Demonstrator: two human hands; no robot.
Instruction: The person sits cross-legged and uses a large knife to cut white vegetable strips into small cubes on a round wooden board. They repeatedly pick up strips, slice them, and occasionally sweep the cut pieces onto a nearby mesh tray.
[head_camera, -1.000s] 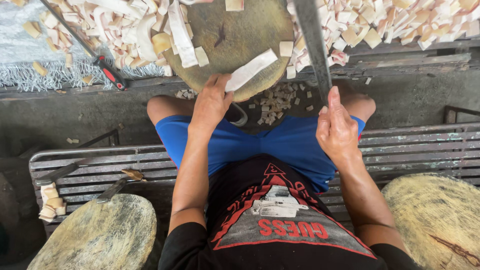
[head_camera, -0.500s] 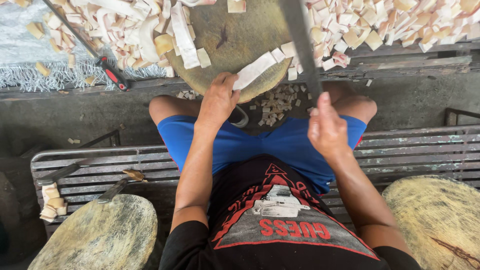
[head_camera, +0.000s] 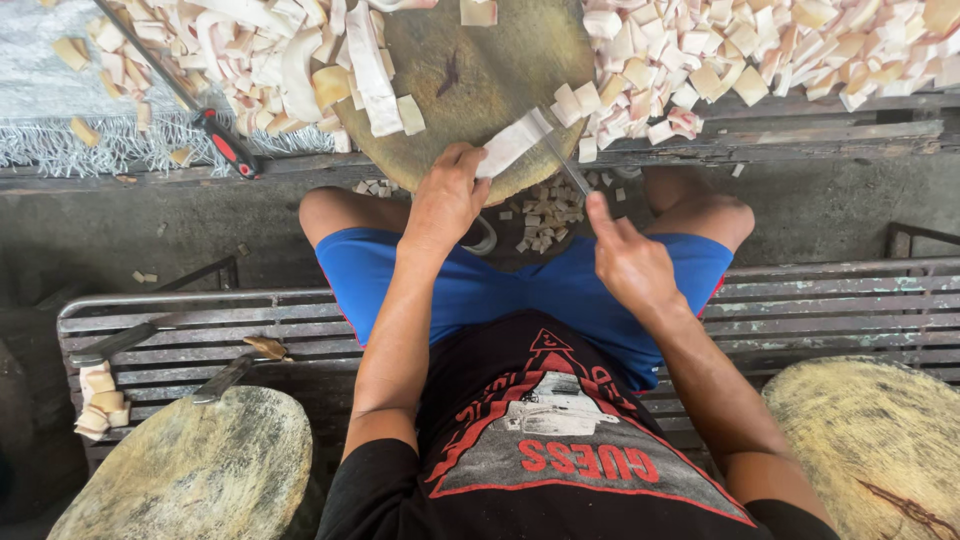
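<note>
Grey concrete floor (head_camera: 200, 230) fills the middle band of the frame, with a slatted metal bench (head_camera: 820, 300) crossing below it, on which the person sits in blue shorts and a black shirt. At top centre stands a round wooden chopping block (head_camera: 500, 60), its face scarred with cuts. Heaps of pale cut pieces (head_camera: 800, 50) lie along the upper right, and longer pale strips and chunks (head_camera: 270, 60) pile at the upper left beside a red-and-black handled tool (head_camera: 225, 140).

At the near edge of the block, the left hand (head_camera: 445, 200) pinches one end of a pale flat strip (head_camera: 512, 145) between thumb and fingers, holding it down on the wood. The right hand (head_camera: 625, 260) is closed around a knife handle, forefinger stretched along it, and the knife blade (head_camera: 560, 155) meets the strip's far end at a slant. Small cut bits (head_camera: 540, 215) lie scattered on the floor between the knees.

Two more round wooden blocks sit at the lower left (head_camera: 190, 470) and lower right (head_camera: 880, 440) corners. A small stack of pale pieces (head_camera: 100, 400) rests on the bench at the left edge.
</note>
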